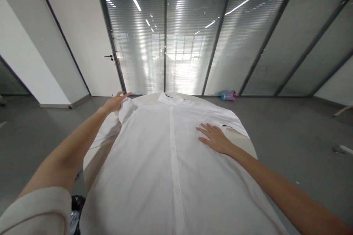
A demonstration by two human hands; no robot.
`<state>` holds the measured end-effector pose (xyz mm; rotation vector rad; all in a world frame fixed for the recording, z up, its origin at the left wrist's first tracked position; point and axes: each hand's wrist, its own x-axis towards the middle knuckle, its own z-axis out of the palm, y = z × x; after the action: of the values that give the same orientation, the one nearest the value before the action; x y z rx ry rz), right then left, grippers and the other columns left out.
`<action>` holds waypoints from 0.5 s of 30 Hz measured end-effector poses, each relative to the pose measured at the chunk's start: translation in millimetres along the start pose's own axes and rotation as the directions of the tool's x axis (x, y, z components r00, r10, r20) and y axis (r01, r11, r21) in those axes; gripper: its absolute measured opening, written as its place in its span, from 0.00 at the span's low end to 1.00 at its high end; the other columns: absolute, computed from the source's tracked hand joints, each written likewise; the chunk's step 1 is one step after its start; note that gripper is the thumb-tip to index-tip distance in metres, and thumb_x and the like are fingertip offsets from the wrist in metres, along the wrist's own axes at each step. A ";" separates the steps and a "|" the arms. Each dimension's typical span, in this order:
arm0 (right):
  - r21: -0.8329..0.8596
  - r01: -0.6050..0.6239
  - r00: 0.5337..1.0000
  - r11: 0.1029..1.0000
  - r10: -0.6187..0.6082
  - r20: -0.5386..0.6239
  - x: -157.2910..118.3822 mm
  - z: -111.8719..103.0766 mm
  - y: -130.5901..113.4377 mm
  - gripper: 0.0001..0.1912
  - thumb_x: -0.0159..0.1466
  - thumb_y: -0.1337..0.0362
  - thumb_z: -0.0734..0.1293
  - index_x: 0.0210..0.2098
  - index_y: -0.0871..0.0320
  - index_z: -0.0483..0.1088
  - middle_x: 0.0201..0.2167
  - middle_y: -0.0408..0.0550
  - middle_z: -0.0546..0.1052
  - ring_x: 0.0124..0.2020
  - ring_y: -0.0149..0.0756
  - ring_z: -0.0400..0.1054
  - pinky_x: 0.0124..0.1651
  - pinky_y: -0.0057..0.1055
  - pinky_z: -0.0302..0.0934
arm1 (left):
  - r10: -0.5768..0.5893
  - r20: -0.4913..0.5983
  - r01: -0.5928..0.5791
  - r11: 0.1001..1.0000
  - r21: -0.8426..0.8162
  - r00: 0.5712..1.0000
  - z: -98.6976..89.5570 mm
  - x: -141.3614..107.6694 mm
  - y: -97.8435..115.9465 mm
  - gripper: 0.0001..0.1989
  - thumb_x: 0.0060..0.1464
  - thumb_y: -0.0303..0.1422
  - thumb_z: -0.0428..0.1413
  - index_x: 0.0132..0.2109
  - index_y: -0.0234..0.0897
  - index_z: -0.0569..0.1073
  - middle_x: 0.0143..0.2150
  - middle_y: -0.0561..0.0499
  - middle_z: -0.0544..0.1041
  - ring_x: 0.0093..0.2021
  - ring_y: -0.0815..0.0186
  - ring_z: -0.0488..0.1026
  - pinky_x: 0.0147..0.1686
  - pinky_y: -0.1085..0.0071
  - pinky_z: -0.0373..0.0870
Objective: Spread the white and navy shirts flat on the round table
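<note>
A white button-up shirt (149, 147) lies spread front side up over a round pale table (92, 163), its collar at the far edge. My left hand (114, 103) is at the shoulder on the left, where the cloth bunches against it. One finger there stretches out, while the others close on the fabric, partly hidden. Flat on the chest at the right rests my right hand (213, 137), fingers spread. The left sleeve (106, 128) hangs toward the table's side; the right sleeve (234, 119) lies near the table's right rim.
A blue and red cylindrical object (228, 96) lies on the grey floor (289, 128) by the glass partition (184, 44). A white door (91, 44) stands at the back left. Below the table's left side is a black bag-like item (77, 205).
</note>
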<state>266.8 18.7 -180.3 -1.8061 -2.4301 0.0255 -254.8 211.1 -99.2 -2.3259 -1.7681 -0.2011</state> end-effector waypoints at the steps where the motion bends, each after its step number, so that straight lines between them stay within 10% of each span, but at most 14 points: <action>1: 0.002 -0.001 1.000 1.000 0.001 -0.008 -0.5 -0.2 -0.5 0.34 0.69 0.39 0.51 0.68 0.46 0.59 0.72 0.48 0.55 0.71 0.54 0.47 0.69 0.54 0.43 | -0.004 0.024 0.003 1.000 0.006 1.000 -2.1 6.6 8.9 0.34 0.57 0.23 0.48 0.69 0.51 0.59 0.70 0.46 0.58 0.57 0.59 0.73 0.52 0.67 0.71; 8: 0.020 -0.010 0.999 1.000 0.011 -0.037 -1.4 -0.4 -1.4 0.33 0.70 0.41 0.52 0.67 0.48 0.62 0.71 0.49 0.56 0.71 0.50 0.48 0.70 0.52 0.43 | -0.291 -0.043 0.293 0.955 0.039 0.956 -19.6 5.7 18.9 0.17 0.64 0.32 0.46 0.57 0.37 0.70 0.53 0.39 0.75 0.50 0.53 0.75 0.46 0.63 0.70; 14: 0.041 -0.009 0.998 0.999 0.011 -0.061 -1.2 1.5 0.9 0.33 0.69 0.41 0.53 0.66 0.49 0.64 0.70 0.49 0.58 0.71 0.51 0.50 0.70 0.52 0.44 | -0.437 -0.697 0.521 0.847 -0.107 0.568 -91.7 -67.3 -58.4 0.18 0.67 0.38 0.43 0.58 0.41 0.68 0.61 0.48 0.65 0.59 0.57 0.63 0.56 0.57 0.59; 15: 0.044 -0.010 0.998 0.999 0.013 -0.066 -1.1 2.2 1.6 0.33 0.69 0.41 0.53 0.66 0.49 0.64 0.70 0.49 0.58 0.71 0.51 0.50 0.70 0.52 0.44 | -0.416 -0.714 0.520 0.850 -0.084 0.564 -95.5 -90.6 -71.0 0.19 0.67 0.41 0.42 0.59 0.43 0.68 0.63 0.51 0.64 0.61 0.56 0.62 0.57 0.54 0.56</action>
<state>268.5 18.2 -182.7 -1.7731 -2.3557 0.0198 -345.7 120.9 -21.9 -1.2974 -1.8112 -0.9048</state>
